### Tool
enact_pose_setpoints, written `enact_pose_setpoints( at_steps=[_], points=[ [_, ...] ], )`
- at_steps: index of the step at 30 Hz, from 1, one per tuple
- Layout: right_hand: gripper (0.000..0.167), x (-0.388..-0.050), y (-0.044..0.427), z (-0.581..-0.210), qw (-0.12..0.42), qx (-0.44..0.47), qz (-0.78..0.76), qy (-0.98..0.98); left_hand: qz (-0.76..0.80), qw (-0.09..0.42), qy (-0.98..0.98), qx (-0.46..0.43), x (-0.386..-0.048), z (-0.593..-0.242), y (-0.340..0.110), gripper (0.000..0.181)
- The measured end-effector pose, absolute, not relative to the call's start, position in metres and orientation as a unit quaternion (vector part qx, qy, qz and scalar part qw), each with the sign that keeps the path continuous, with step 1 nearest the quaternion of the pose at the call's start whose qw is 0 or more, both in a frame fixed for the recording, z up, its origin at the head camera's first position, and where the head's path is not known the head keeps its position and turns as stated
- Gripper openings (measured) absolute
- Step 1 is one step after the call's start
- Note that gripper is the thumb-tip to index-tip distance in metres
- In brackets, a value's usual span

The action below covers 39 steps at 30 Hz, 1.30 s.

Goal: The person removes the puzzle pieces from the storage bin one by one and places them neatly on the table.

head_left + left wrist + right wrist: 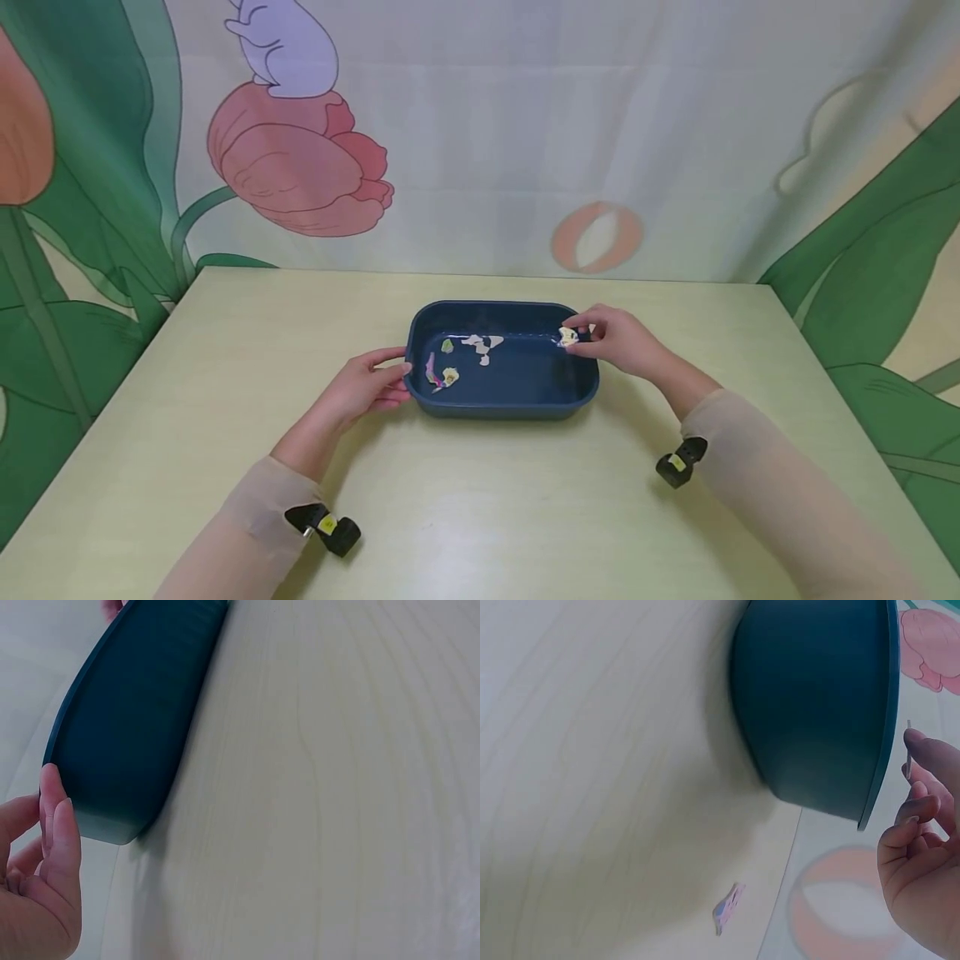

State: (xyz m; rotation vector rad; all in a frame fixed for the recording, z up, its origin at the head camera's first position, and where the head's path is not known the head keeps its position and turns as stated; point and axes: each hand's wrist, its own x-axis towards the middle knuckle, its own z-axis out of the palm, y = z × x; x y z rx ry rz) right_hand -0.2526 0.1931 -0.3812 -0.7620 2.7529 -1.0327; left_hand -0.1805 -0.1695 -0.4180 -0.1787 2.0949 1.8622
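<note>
A dark blue rectangular plastic basin with rounded corners sits on the table. My left hand grips the rim at its left end, thumb on the rim; the left wrist view shows fingertips against that end. Over the right end of the basin, my right hand pinches a small pale sticker-like cutout between thumb and fingers. Edge-on in the right wrist view, that cutout looks thin and flat. On the basin floor lie a green cutout, a purple one, a yellowish one and several whitish ones.
A pink and blue cutout lies on the table beyond the basin's right end, seen in the right wrist view. Behind the light wooden table hangs a printed curtain with flowers and leaves.
</note>
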Motion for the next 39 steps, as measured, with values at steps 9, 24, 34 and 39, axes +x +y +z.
enact_pose_setpoints(
  at_steps=[9,24,34,39],
  points=[
    [0.038,-0.25,0.213,-0.386,0.066,-0.217,-0.32,0.92,0.657,0.166,0.733,-0.066,-0.18,-0.419,-0.168,0.048],
    [0.039,-0.247,0.237,-0.388,0.058,-0.195,-0.298,0.933,0.655,0.162,0.735,-0.069,-0.18,-0.418,-0.168,0.048],
    [0.04,-0.249,0.251,-0.393,0.067,-0.162,-0.291,0.941,0.654,0.164,0.735,-0.071,-0.181,-0.416,-0.168,0.047],
    [0.042,-0.248,0.262,-0.395,0.076,-0.143,-0.286,0.945,0.655,0.165,0.733,-0.074,-0.181,-0.416,-0.168,0.047]
  ],
)
